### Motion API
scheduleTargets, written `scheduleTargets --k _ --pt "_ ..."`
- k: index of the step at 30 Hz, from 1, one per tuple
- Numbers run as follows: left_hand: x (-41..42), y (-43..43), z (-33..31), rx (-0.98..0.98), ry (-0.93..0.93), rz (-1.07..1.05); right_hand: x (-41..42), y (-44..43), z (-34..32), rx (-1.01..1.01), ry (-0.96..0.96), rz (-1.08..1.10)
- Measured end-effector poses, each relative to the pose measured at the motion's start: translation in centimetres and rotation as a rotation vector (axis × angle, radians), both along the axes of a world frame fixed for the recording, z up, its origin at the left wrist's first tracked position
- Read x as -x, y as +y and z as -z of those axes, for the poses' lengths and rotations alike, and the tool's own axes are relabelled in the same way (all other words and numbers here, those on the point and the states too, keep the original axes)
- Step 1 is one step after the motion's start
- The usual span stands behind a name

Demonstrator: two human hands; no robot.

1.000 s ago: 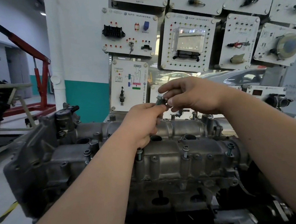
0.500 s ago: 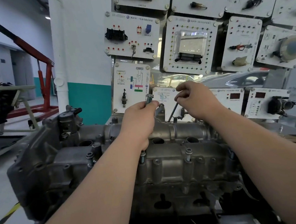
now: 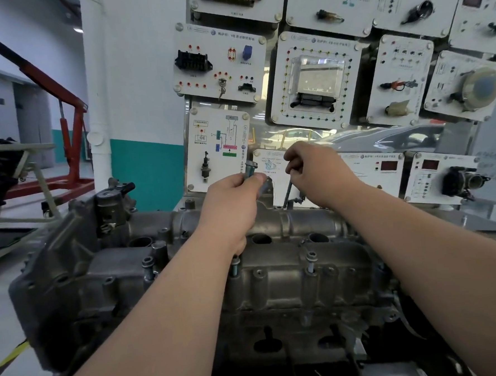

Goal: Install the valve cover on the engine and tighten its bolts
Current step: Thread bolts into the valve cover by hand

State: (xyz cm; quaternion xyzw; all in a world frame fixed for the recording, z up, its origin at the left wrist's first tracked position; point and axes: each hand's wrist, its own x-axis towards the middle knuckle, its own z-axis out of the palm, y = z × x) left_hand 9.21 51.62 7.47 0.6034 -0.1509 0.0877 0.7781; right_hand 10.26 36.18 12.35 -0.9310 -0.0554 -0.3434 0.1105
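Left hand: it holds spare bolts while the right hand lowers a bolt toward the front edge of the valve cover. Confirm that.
Not quite. The head view shows the right hand lowering its bolt at the rear edge of the valve cover, by the panels, not the front. The left hand does hold spare bolts.

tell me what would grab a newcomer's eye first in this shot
First, the two bare forearms reaching to the middle: the left hand holds spare bolts upright, and the right hand lowers a long bolt toward the far edge of the valve cover. Next, the white training panels filling the wall behind, and the red engine crane at far left.
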Motion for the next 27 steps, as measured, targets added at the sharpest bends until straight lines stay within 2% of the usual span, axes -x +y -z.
scheduleTargets --k 6,11,16,19,24,27 --pt "-0.1 0.0 0.0 -0.013 0.01 -0.002 -0.6 1.4 -0.4 0.115 0.04 -0.041" --pt "-0.1 0.0 0.0 -0.016 0.013 0.021 -0.8 1.0 -0.2 0.013 0.026 -0.004" --pt "0.0 0.1 -0.1 0.022 0.03 0.047 -0.8 0.6 -0.3 -0.04 -0.068 0.0" --pt "-0.1 0.1 0.0 0.02 0.031 0.04 -0.8 1.0 0.1 0.042 0.013 0.01" --pt "-0.1 0.0 0.0 0.024 0.029 0.048 -0.7 1.5 0.4 0.301 0.265 0.066" --pt "-0.2 0.0 0.0 0.016 0.026 0.056 -0.7 1.7 -0.6 0.334 0.345 0.083"
